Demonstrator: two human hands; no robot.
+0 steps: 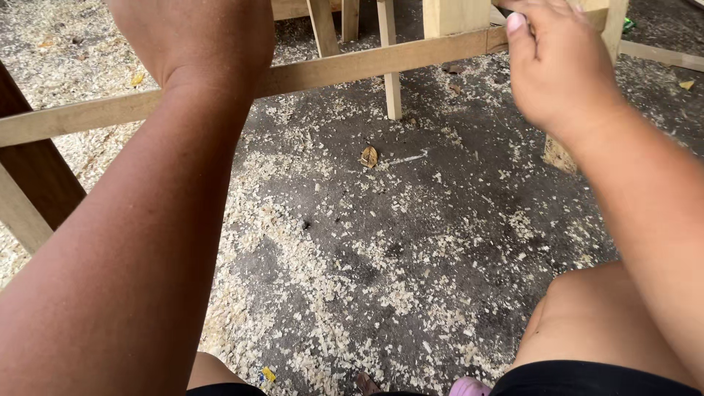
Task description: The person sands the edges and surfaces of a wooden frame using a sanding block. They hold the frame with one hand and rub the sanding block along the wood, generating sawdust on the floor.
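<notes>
A long thin wooden slat (345,67) runs across the upper part of the view, from the left edge up to the right. My left hand (194,37) is raised in front of it near the top left; its fingers are cut off by the frame edge, so what it holds is hidden. My right hand (554,62) is at the slat's right end, fingers curled, thumb up, touching or gripping something there; the grip itself is hidden behind the hand.
Pale wooden legs (392,81) and posts (455,16) of a frame stand behind the slat. A dark board (33,169) leans at the left. The dark floor (411,220) is strewn with wood shavings and a dry leaf (369,156). My knees show at the bottom.
</notes>
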